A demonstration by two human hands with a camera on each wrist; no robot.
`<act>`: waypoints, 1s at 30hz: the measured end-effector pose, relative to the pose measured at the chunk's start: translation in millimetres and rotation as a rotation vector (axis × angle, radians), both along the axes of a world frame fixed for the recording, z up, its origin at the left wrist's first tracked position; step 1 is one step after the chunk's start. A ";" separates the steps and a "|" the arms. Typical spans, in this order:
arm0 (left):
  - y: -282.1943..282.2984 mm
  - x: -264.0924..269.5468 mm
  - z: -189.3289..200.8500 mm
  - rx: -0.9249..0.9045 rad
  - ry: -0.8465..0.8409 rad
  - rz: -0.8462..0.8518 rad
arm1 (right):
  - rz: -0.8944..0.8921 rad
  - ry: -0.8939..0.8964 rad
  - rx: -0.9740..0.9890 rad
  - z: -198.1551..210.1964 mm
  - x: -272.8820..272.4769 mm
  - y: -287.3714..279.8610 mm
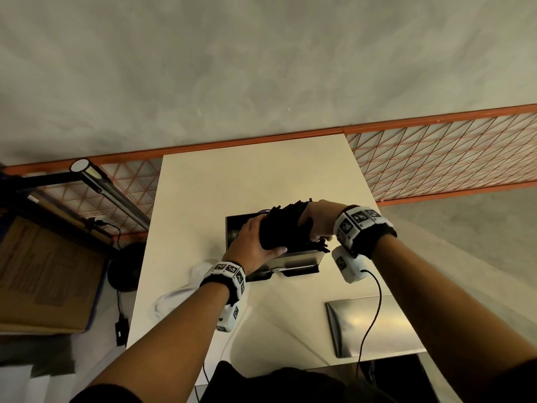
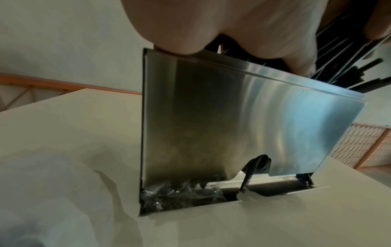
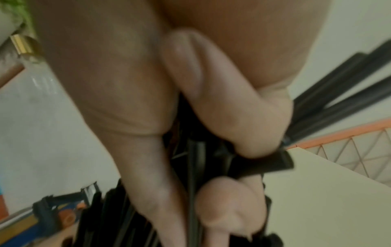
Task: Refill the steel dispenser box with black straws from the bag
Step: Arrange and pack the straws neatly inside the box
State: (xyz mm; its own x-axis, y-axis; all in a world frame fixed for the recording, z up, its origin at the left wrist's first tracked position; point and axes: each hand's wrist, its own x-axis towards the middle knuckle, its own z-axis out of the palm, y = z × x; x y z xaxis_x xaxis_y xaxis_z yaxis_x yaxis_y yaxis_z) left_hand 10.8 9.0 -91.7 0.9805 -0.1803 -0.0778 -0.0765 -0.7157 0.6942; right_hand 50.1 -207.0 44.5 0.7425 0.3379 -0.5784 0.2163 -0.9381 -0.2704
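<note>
A thick bundle of black straws lies across the open top of the steel dispenser box, which stands in the middle of the cream table. My left hand grips the bundle's left side, thumb underneath near the box's front rim. My right hand grips its right side, fingers curled round the straws. In the left wrist view the box's steel front fills the frame, straw ends stick out above its rim, and a few straws show in the bottom slot.
A crumpled clear plastic bag lies left of the box. The flat steel lid rests at the table's near right. An orange mesh rail runs behind the table. A cardboard box sits far left. A cable hangs from my right wrist.
</note>
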 end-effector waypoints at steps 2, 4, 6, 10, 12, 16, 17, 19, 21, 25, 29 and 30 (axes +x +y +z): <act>0.6 0.3 -0.3 -0.018 0.005 0.011 | -0.038 0.031 0.056 1.4 4.9 -8.8; 0.9 -0.4 0.8 -0.030 0.006 0.027 | -0.054 0.048 0.096 2.8 7.8 -13.9; 0.3 -1.2 2.2 -0.034 -0.003 0.042 | -0.057 0.083 0.137 4.4 6.8 -14.8; -1.8 -4.3 7.6 -0.029 -0.031 0.075 | -0.104 0.117 0.167 -1.2 0.8 -5.4; -1.2 -5.1 8.2 -0.024 -0.037 0.072 | -0.110 0.109 0.145 -6.9 -3.1 3.4; -0.3 -4.5 8.5 -0.021 -0.064 0.025 | -0.122 0.055 0.128 -9.8 -7.9 16.8; -0.2 -4.4 8.7 -0.018 -0.064 0.018 | -0.127 0.033 0.140 -7.6 -8.0 17.9; 0.2 -4.6 8.8 -0.007 -0.057 0.013 | -0.144 -0.024 0.157 -2.2 -7.1 16.8; 0.9 -4.4 6.6 -0.004 -0.064 0.001 | -0.170 -0.114 0.158 3.1 -6.1 11.9; 3.8 -3.6 1.5 0.003 -0.085 -0.042 | -0.251 -0.344 0.130 3.7 -6.4 -2.0; 4.9 -2.8 -1.3 0.022 -0.081 -0.070 | -0.472 -0.627 0.246 -20.2 -18.4 -14.2; 4.7 -2.7 -1.6 0.026 -0.082 -0.076 | -0.533 -0.664 0.296 -30.8 -22.3 -15.5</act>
State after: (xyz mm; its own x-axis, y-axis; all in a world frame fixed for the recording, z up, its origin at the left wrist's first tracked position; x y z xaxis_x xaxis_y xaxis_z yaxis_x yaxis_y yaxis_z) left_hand 8.1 13.6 -93.3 0.9674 -0.2531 -0.0032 -0.1870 -0.7232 0.6648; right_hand 27.8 -222.6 13.7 0.9934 -0.0799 0.0819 -0.0295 -0.8705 -0.4914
